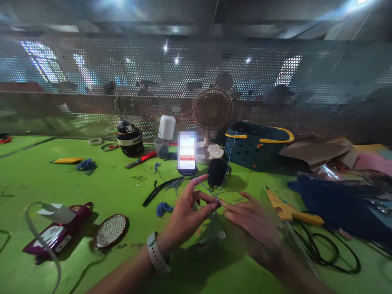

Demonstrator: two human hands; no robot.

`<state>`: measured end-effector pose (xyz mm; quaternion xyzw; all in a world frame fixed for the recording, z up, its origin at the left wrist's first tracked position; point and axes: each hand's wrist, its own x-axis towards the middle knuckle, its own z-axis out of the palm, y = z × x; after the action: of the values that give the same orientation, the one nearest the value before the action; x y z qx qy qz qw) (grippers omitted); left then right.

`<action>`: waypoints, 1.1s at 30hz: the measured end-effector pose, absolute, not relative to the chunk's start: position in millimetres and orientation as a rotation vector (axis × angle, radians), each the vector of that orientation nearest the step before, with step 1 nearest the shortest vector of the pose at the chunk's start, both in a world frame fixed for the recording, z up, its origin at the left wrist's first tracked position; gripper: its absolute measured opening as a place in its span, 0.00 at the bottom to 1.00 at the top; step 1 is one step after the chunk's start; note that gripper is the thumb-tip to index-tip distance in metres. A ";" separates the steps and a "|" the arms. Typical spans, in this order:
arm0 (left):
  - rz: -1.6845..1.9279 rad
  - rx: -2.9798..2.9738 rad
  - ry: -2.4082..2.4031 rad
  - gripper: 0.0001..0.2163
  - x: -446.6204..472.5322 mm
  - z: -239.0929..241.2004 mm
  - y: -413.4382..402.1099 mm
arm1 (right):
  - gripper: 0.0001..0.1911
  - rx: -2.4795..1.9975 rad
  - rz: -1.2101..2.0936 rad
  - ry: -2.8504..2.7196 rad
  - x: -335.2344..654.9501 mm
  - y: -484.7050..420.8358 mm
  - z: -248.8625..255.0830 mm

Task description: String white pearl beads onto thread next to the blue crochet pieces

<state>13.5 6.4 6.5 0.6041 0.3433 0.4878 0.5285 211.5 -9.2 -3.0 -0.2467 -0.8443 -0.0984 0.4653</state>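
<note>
Over a green table [36, 183], my left hand [186, 212] pinches a thin blue yarn strand [206, 188] between thumb and fingers; a pale watch sits on that wrist. My right hand [254, 222] meets it fingertip to fingertip and is smeared by motion, so its grip is unclear. The strand leads up to a dark yarn ball [218, 172] just behind the hands. A lit phone [186, 152] stands upright behind them. Something small and white [221, 235] lies under the hands.
A small desk fan [211, 118], a dark basket with yellow handles [257, 145], a yellow glue gun [289, 210] with black cable, dark blue fabric [337, 200], a black headband [159, 190], a round brush [110, 230], a jar [129, 138] and yarn scraps surround the hands. A perforated metal screen [92, 81] backs the table.
</note>
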 end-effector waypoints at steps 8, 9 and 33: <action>1.162 1.436 0.797 0.27 15.0 8.4 6.6 | 0.12 -0.626 -0.266 -2.077 212.9 -11.1 2.6; 1.152 1.423 0.795 0.27 15.2 8.5 6.7 | 0.12 -0.606 -0.245 -2.076 213.7 -9.7 3.1; 1.089 1.216 0.673 0.23 15.3 8.5 7.0 | 0.14 -0.590 0.154 -1.935 206.3 -9.6 7.5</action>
<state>15.3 7.0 8.5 0.5320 0.2943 0.4765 0.6351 206.3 -9.6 7.5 -0.2470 -0.8100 0.0646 0.5280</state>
